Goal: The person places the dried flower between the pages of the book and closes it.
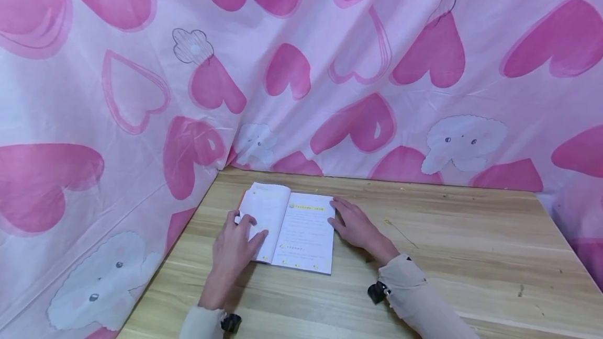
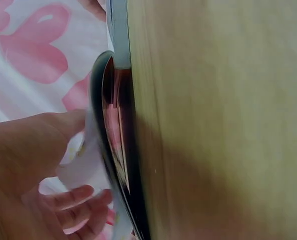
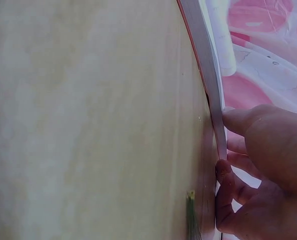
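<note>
An open book (image 1: 308, 234) with printed white pages lies on the wooden table (image 1: 452, 255); the right page carries yellow-marked headings. My left hand (image 1: 233, 245) rests on the left page, thumb toward the middle and fingers loosely bent near the outer edge. In the left wrist view the book's dark cover (image 2: 101, 95) bows away from the pages, and the thumb touches the page above. My right hand (image 1: 355, 224) touches the book's right edge near the top corner. From the right wrist, its thumb (image 3: 238, 120) meets the page block (image 3: 208, 65), with a bent finger by the corner.
Pink heart-patterned cloth (image 1: 348, 67) hangs behind the table and along its left side. A thin stalk with a yellow tip (image 1: 388, 222) lies right of the book. Small specks dot the tabletop. Both wrists wear dark devices (image 1: 377, 293) over beige sleeves.
</note>
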